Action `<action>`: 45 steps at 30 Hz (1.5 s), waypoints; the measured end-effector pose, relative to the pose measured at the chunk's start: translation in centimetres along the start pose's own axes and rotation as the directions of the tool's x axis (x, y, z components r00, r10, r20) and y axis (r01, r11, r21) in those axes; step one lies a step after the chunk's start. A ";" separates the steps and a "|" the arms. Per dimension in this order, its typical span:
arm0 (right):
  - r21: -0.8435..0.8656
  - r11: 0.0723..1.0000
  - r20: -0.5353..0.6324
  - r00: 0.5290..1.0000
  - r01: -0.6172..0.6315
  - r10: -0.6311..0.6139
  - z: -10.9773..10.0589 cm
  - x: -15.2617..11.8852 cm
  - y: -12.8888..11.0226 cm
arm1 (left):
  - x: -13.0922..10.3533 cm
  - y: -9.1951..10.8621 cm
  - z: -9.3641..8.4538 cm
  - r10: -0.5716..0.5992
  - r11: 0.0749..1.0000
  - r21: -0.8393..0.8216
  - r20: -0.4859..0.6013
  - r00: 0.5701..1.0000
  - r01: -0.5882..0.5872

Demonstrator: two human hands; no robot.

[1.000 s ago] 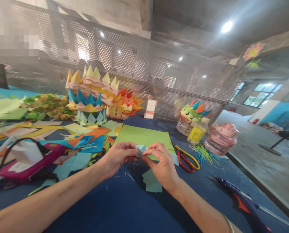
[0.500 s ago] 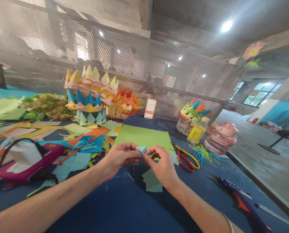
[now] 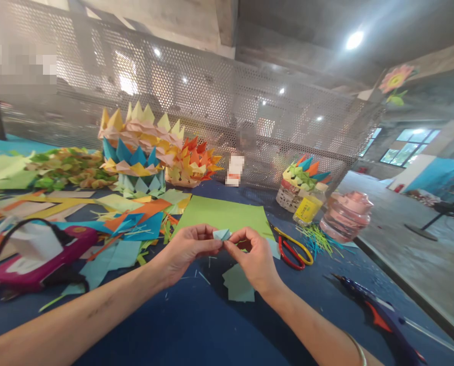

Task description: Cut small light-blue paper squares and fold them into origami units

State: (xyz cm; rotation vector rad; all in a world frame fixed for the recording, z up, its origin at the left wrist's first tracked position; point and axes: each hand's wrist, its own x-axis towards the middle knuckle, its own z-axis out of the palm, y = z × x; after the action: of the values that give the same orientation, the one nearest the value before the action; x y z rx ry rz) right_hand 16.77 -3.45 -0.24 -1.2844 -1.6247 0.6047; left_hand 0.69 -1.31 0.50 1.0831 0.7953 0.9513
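Note:
A small folded piece of light blue paper [image 3: 222,234] is pinched between my two hands, above the near edge of a green sheet [image 3: 227,212]. My left hand [image 3: 188,250] grips its left side with thumb and fingers. On the right side, the thumb and index finger of my right hand [image 3: 254,256] hold the lower corner. Several pale blue-green paper squares [image 3: 239,284] lie on the dark blue table [image 3: 165,325] just below my hands, partly in shadow.
Red and yellow scissors [image 3: 293,249], a glue bottle [image 3: 307,206], a pink bottle [image 3: 346,216] and a glue gun [image 3: 379,310] are at right. Folded-paper crowns [image 3: 141,152] stand behind. Paper strips and a magenta device [image 3: 43,259] lie left.
The folded paper has turned slightly between my fingertips, and its top flap now looks flatter and more triangular. My left thumb has shifted a little. The view has moved slightly.

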 end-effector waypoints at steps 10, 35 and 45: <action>0.087 0.996 -0.031 0.999 0.021 -0.018 0.1 0.0 -0.3 | 0.0 -0.2 -0.1 -0.002 0.995 0.096 0.081 0.997 -0.006; 0.343 0.932 0.067 0.993 -0.118 0.101 -0.1 0.4 -0.2 | 0.1 0.3 0.4 0.076 0.973 0.211 0.085 0.993 -0.092; 0.499 0.852 0.104 0.987 -0.159 0.124 0.4 -0.1 -1.2 | -0.2 0.1 0.9 0.100 0.959 0.257 0.072 0.992 -0.116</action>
State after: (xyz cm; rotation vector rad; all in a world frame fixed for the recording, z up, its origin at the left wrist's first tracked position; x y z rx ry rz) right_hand 15.86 -3.88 0.59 -0.9964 -1.3038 1.0982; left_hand 1.36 -1.75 0.89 1.3895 0.8360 0.9186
